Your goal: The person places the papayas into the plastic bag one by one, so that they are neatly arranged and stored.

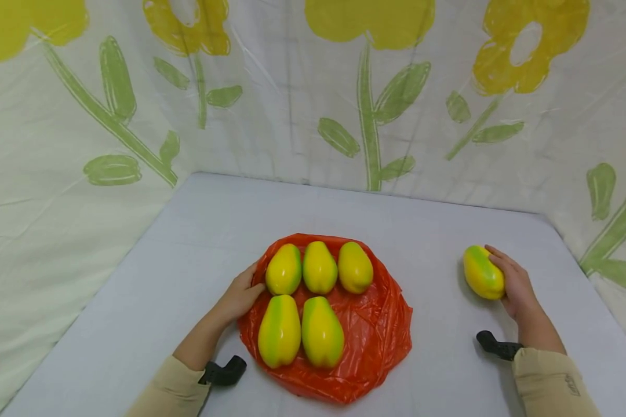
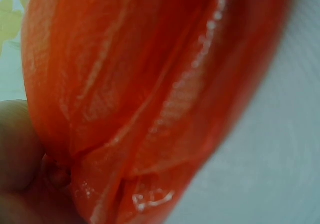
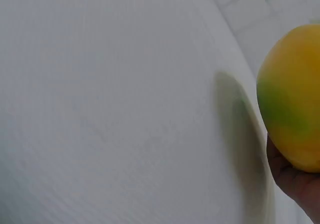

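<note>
A red plastic bag [image 1: 365, 347], its mouth spread wide, lies on the table with several yellow-green papayas [image 1: 320, 333] inside. My left hand [image 1: 242, 295] grips the bag's left rim, thumb over the inner side. Up close in the left wrist view, the thin red plastic [image 2: 125, 83] bunches beside a finger [image 2: 20, 149]. Out to the right, my right hand [image 1: 516, 284] holds another papaya [image 1: 482, 272] from its right side. That papaya [image 3: 292, 98] appears above its shadow in the right wrist view, fingers beneath it.
The table [image 1: 188, 231] has a pale cloth top that reaches back to a white curtain [image 1: 271, 116] painted with yellow flowers. Black curved wrist mounts [image 1: 226, 370] stick out from both beige sleeves [image 1: 555, 382]. Pale tabletop lies between the bag and the right hand.
</note>
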The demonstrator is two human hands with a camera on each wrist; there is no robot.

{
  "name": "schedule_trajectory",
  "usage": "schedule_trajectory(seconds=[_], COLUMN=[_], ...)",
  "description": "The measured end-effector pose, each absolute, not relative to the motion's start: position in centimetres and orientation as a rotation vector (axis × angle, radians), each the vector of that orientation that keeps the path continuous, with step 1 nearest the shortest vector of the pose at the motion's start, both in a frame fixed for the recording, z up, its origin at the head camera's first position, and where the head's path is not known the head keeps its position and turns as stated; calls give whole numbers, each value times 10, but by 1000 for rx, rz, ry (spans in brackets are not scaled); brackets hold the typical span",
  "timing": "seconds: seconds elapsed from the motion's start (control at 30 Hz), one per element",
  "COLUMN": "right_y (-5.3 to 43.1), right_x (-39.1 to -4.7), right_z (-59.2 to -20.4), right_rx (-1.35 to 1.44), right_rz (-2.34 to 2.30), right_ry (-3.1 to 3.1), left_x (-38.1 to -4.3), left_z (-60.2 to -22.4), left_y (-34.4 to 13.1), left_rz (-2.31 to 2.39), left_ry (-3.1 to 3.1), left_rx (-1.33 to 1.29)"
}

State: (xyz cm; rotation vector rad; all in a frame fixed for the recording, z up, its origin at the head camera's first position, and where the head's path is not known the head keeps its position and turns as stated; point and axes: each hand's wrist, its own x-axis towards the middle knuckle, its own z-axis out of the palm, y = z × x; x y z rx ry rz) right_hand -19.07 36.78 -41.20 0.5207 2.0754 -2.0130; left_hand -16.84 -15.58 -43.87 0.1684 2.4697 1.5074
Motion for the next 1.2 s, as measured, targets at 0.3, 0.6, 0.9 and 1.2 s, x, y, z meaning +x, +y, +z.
schedule_trajectory(seconds=[0.3, 0.6, 0.9, 1.2], right_y=[340, 309, 264, 223], right_x=[-174, -157, -138, -116], right_z=[-393, -375, -370, -376], right_rx=[378, 201, 128, 135], right_rz=[-2053, -2161, -2088, -2086], right_ry=[2085, 2099, 2189, 2174], left_x=[-168, -167, -167, -166], left_z=[-438, -437, -437, -437], left_y=[-155, -155, -156, -156], left_rz=[1515, 1517, 1515, 1524], left_ry=[2465, 2461, 2464, 2458], left_rx=[167, 163, 171, 179])
